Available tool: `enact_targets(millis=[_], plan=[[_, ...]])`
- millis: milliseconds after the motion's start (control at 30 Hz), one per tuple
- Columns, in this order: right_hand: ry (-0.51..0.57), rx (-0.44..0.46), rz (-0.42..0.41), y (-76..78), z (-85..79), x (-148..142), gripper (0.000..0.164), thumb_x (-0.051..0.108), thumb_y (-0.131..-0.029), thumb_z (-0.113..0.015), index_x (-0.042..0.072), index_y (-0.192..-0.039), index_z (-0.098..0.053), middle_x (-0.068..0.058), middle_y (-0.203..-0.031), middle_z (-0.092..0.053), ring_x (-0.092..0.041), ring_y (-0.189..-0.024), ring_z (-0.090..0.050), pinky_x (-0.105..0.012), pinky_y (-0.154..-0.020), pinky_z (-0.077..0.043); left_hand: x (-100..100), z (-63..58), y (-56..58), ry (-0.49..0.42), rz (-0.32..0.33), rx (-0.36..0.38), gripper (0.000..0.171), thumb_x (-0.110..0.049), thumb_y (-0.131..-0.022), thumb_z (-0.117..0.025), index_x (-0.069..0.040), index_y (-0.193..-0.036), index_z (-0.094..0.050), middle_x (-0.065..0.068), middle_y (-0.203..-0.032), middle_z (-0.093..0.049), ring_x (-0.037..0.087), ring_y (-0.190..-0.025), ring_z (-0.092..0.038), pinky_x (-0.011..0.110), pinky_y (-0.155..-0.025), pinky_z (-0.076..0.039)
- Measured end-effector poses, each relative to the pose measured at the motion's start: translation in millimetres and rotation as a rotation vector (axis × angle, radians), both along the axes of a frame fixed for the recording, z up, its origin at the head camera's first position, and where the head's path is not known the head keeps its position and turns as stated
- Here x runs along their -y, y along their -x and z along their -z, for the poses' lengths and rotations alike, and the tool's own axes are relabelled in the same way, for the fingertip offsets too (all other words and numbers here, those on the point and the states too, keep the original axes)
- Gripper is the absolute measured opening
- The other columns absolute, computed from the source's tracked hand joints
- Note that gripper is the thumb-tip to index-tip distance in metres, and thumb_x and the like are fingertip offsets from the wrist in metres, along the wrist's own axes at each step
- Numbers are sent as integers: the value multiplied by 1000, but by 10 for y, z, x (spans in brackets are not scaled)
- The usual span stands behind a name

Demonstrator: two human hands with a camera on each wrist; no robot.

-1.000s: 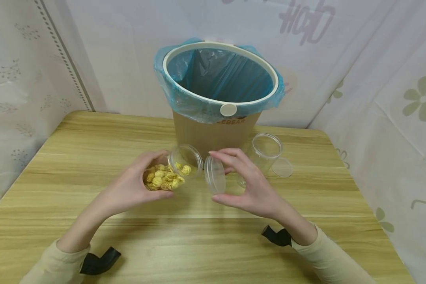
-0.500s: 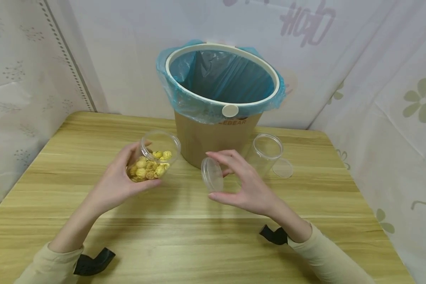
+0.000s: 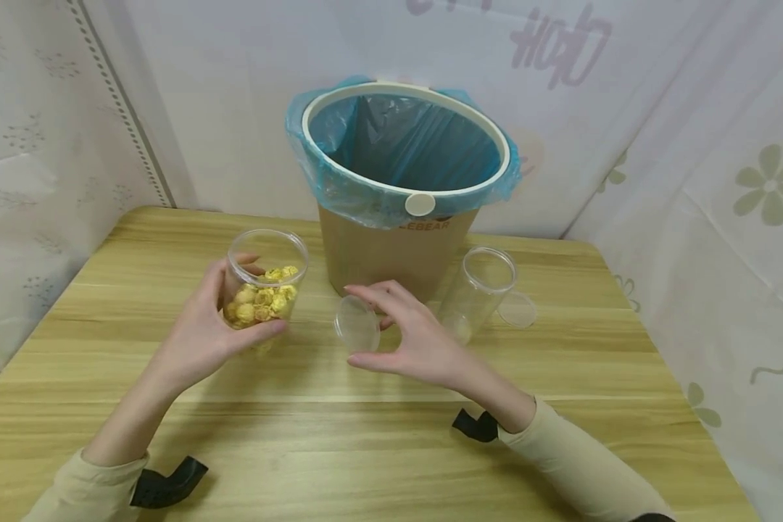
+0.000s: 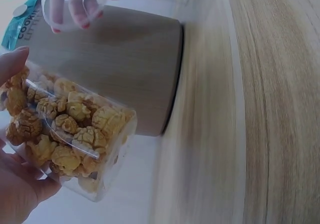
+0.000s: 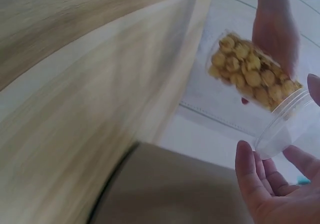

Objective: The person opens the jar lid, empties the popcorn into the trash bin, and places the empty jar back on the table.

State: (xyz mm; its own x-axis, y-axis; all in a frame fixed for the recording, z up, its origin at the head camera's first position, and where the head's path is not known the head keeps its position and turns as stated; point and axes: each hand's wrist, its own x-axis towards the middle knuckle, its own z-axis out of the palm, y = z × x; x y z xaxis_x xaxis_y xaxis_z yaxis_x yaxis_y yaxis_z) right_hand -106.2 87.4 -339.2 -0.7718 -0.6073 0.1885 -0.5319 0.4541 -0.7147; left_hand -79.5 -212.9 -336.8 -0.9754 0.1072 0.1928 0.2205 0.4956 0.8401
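My left hand (image 3: pixel 199 322) grips a clear plastic jar (image 3: pixel 267 264), uncovered and nearly upright, raised over the table's left part. Yellow popcorn (image 3: pixel 261 301) fills much of it; the left wrist view shows the popcorn (image 4: pixel 65 126) close up against the jar's clear wall. To its right, my right hand (image 3: pixel 417 337) holds a clear round lid (image 3: pixel 357 326) on edge between thumb and fingers, apart from the jar. In the right wrist view the lid (image 5: pixel 285 124) overlaps the jar's mouth end.
A tan bin (image 3: pixel 391 254) lined with a blue bag (image 3: pixel 352 196) stands at the table's back. Right of my right hand is a second clear jar (image 3: pixel 479 297), uncovered, with another clear lid (image 3: pixel 518 309) lying beside it. A curtain (image 3: pixel 202 109) hangs behind the table (image 3: pixel 339 449).
The popcorn jar has moved left and turned from lying tilted to nearly upright in my left hand. My right hand has shifted left with the lid.
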Motion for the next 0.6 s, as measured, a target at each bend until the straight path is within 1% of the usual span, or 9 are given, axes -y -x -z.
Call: enact_targets(millis=[100,167,267,333,400,467,600], plan=[[-54,-10,19,26,42,117,84,39,-82,-87,36,-154,-45,11,-134,-53,-8,-117,-57,-26,-92,-57,20,-2,-3,-11,-20,-16,91,-19,-81,-89,-19,-154,-35,3,-143,-53,1,-108,-57,11,-83,-46],[-95,-32,26,50,67,187,84,42,-81,-87,33,-154,-46,10,-134,-53,-9,-117,-57,-26,-91,-56,34,0,-1,-37,-31,-29,90,-16,-81,-88,-20,-153,-35,-1,-141,-52,2,-107,-58,12,-82,-47],[-163,-58,35,89,99,279,85,46,-81,-86,30,-154,-46,8,-134,-54,-11,-112,-58,-26,-84,-54,52,-2,3,-81,-47,-45,89,-11,-82,-87,-22,-153,-34,-6,-139,-51,2,-112,-57,11,-83,-48],[-206,-67,38,120,120,332,85,49,-81,-85,29,-154,-46,7,-134,-55,-14,-107,-59,-27,-79,-53,65,-4,6,-100,-60,-51,90,-10,-82,-86,-23,-153,-33,-6,-140,-51,1,-115,-56,10,-85,-47],[-248,-67,38,147,142,380,85,51,-82,-84,29,-154,-46,6,-133,-55,-15,-105,-58,-27,-76,-52,75,-6,8,-107,-74,-54,90,-10,-82,-86,-23,-154,-32,-4,-140,-51,2,-116,-55,10,-87,-46],[-290,-70,40,174,166,423,85,53,-82,-83,29,-155,-46,4,-134,-55,-16,-108,-58,-28,-77,-53,82,-7,12,-108,-89,-54,91,-11,-82,-86,-24,-154,-32,-2,-141,-51,2,-117,-54,11,-88,-44],[-358,-73,48,221,211,503,86,53,-81,-83,29,-154,-46,2,-135,-56,-14,-116,-56,-34,-86,-55,92,-8,15,-110,-105,-56,92,-12,-82,-87,-24,-155,-32,-1,-143,-50,3,-118,-53,13,-88,-44]])
